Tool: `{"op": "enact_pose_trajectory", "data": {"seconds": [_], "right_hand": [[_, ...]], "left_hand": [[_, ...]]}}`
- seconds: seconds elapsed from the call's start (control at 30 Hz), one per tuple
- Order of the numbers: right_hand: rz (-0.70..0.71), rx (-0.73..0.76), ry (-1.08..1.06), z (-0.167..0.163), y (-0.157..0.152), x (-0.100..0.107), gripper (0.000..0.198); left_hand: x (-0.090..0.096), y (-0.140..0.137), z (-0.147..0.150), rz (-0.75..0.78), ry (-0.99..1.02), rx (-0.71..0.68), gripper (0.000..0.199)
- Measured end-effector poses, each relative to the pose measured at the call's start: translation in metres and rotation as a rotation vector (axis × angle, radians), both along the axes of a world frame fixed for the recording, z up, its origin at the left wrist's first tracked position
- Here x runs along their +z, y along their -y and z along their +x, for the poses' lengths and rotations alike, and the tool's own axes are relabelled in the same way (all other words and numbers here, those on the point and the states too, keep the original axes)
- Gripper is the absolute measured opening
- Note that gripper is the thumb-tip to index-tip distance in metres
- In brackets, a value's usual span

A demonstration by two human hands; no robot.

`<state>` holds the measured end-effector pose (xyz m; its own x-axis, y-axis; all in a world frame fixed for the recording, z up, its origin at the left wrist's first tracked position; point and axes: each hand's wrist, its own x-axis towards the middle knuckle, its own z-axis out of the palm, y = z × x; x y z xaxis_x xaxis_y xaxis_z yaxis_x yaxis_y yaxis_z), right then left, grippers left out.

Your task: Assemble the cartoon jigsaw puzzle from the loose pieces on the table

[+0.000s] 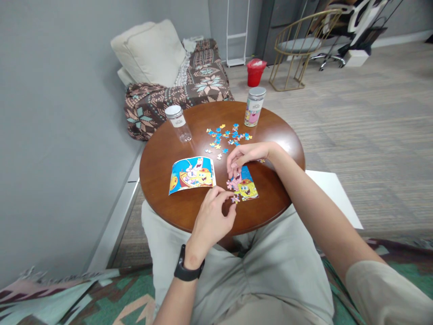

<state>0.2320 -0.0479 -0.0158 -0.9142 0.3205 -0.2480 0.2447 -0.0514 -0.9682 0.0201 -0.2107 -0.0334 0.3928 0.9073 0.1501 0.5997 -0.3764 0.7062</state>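
Note:
A partly assembled jigsaw puzzle (248,188) with a yellow cartoon face lies near the front right of the round table. My left hand (214,210), with a black band at the wrist, is at its lower left edge, thumb and forefinger around a small puzzle piece (236,199). From the upper left, my right hand (248,155) bends down over the puzzle with fingers curled close together. Whatever its fingertips hold or press is hidden. Left of the puzzle lies a picture sheet (194,175) with cartoon figures. Loose puzzle pieces (218,134) are scattered beyond my hands.
On the brown table (158,167) stand a clear jar (181,126) at the back left and a lidded jar with printed pictures (254,107) at the back right. Behind are a draped sofa (209,83), a red bin (256,72) and a gold wire chair (301,45).

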Motion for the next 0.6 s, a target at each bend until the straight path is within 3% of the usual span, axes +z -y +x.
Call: {"op": "enact_pose_trajectory", "data": {"seconds": [0.3,0.6], "right_hand": [[-0.007,-0.011,0.011,0.0,0.0006,0.0014,0.042],[-0.018,-0.008,0.004,-0.0003,-0.0011,-0.0013,0.043]], "left_hand": [[0.0007,-0.0004,-0.0002,-0.003,-0.01,0.001,0.006],[-0.0032,-0.0029,-0.0017,0.024,0.062,0.045,0.008]]}}
